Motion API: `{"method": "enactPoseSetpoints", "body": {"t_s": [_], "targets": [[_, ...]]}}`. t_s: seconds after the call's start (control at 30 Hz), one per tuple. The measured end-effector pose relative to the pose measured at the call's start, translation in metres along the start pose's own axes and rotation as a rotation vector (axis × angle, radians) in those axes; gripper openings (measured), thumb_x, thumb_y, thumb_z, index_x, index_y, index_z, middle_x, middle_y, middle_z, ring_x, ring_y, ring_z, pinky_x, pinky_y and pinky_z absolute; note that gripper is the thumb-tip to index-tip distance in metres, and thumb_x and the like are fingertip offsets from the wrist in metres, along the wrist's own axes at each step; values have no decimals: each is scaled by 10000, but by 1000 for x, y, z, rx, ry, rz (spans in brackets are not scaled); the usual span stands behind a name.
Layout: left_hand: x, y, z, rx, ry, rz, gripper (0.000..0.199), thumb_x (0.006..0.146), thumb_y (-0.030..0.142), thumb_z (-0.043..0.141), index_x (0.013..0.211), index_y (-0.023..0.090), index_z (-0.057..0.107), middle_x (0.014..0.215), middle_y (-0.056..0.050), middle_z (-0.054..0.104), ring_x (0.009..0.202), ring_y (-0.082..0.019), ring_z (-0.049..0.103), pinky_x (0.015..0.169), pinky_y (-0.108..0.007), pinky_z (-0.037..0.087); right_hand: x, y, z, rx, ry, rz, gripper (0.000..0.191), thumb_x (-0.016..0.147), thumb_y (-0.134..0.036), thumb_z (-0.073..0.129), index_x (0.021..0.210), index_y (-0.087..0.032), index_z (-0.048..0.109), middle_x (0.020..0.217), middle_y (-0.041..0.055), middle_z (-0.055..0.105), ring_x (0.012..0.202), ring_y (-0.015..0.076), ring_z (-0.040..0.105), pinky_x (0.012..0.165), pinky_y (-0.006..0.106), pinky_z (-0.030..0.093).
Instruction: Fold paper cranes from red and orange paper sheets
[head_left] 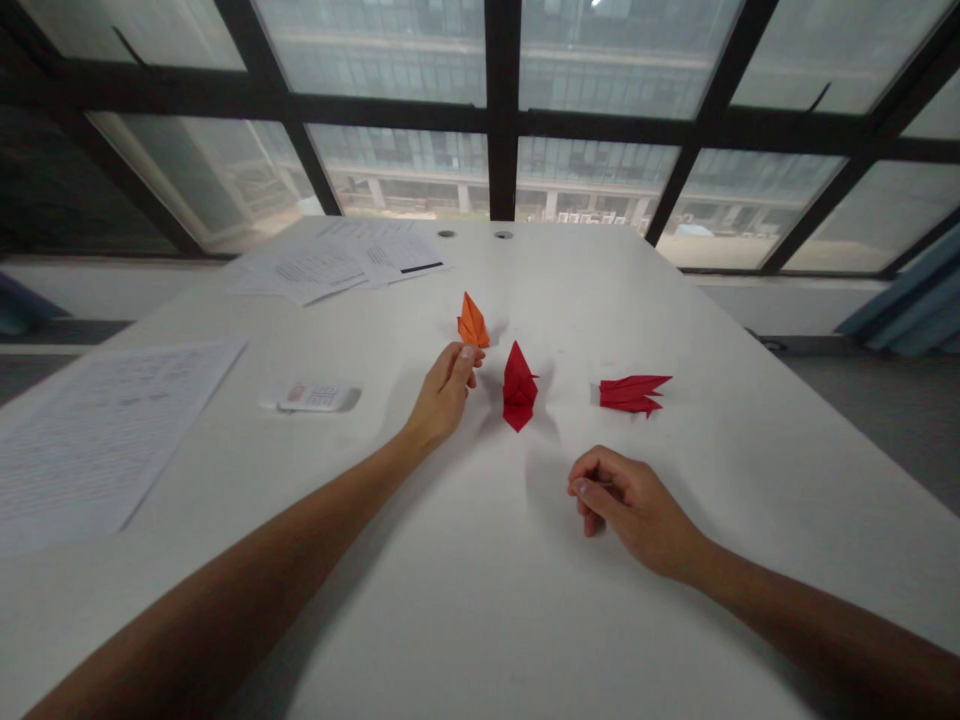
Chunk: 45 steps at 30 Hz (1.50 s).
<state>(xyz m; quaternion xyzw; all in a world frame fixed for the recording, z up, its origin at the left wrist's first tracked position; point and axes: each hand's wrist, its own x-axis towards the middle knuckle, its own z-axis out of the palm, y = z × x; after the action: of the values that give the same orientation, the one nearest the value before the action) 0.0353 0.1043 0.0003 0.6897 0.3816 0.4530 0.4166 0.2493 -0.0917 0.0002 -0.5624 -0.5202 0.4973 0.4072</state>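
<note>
My left hand [444, 392] reaches over the middle of the table, thumb and fingers pinched at the lower edge of an orange origami piece [472, 322]. Its pointed tip stands up and away from me. Just right of that hand is a red origami piece [519, 385] with a pointed top and folded flaps. Farther right lies another red origami piece [634, 393], flatter, with several pointed ends towards the right. Nearer to me, my right hand [626, 505] hovers with its fingers curled in and thumb against them; nothing shows in it.
A white packet or eraser-like block [319, 397] lies left of my left hand. One printed sheet [112, 440] is at the table's left edge, and several papers [337, 262] overlap at the far left. Two round cable holes sit near the far edge, before dark-framed windows.
</note>
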Motion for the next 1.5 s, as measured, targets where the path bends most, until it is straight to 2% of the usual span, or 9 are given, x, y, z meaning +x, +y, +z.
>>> {"method": "enactPoseSetpoints", "body": {"t_s": [0.1, 0.3, 0.5, 0.63, 0.73, 0.87, 1.03, 1.17, 1.5], "targets": [[0, 1, -1, 33, -18, 8, 392, 1020, 538, 404, 1035, 195, 594, 989, -46, 609, 745, -128, 531, 592, -231, 405, 0, 1, 0, -11, 1, -3, 167, 967, -369, 609, 896, -218, 606, 679, -39, 623, 563, 127, 650, 564, 255, 500], [-4, 9, 0, 97, -221, 77, 289, 830, 462, 750, 954, 204, 711, 1013, -49, 641, 812, -145, 563, 673, -239, 445, 0, 1, 1, -27, 7, -13, 170, 960, -368, 611, 877, -219, 608, 666, -37, 618, 560, 131, 645, 556, 259, 505], [-1, 10, -4, 28, -322, 56, 315, 895, 469, 673, 864, 156, 691, 865, -42, 636, 750, -142, 559, 675, -261, 449, -2, 1, 0, -20, 7, -15, 169, 972, -375, 602, 902, -221, 597, 679, -38, 606, 562, 134, 642, 564, 271, 504], [-14, 20, 7, -25, -448, 46, 352, 857, 488, 718, 792, 146, 666, 768, -17, 604, 644, -116, 522, 607, -252, 430, 1, 1, -2, -15, 168, -99, 192, 957, -417, 640, 1011, -246, 571, 731, -38, 594, 589, 139, 602, 568, 281, 500], [-29, 31, 21, -29, -547, 54, 328, 844, 466, 740, 779, 149, 687, 769, -19, 605, 658, -117, 527, 601, -245, 423, 5, -1, -6, -147, 278, -192, 213, 915, -394, 698, 1052, -259, 607, 822, -7, 631, 679, 160, 595, 615, 295, 495], [-38, 38, 31, -11, -630, 68, 299, 888, 452, 699, 826, 160, 708, 780, -18, 614, 674, -120, 526, 606, -240, 419, 9, -4, -9, -302, 280, -280, 139, 907, -376, 703, 888, -247, 653, 850, 18, 643, 716, 177, 590, 657, 308, 475], [-33, 32, 28, -71, -512, 27, 308, 872, 451, 724, 782, 164, 657, 770, 0, 584, 671, -114, 493, 622, -241, 413, 9, 0, -10, -130, 298, -141, 247, 963, -453, 628, 851, -241, 571, 675, -35, 577, 556, 137, 541, 535, 274, 439], [-28, 25, 28, -137, -390, -13, 352, 878, 499, 704, 820, 162, 617, 789, -12, 600, 752, -147, 558, 713, -276, 474, 12, 2, -11, -2, 355, -137, 250, 977, -466, 610, 894, -238, 549, 671, -45, 602, 534, 126, 579, 531, 267, 472], [-27, 26, 29, -137, -355, -9, 335, 902, 476, 692, 850, 151, 630, 812, -26, 632, 764, -150, 578, 741, -291, 495, 12, -1, -10, 21, 349, -158, 236, 961, -449, 635, 917, -225, 574, 681, -31, 623, 581, 131, 599, 554, 265, 504]]}}
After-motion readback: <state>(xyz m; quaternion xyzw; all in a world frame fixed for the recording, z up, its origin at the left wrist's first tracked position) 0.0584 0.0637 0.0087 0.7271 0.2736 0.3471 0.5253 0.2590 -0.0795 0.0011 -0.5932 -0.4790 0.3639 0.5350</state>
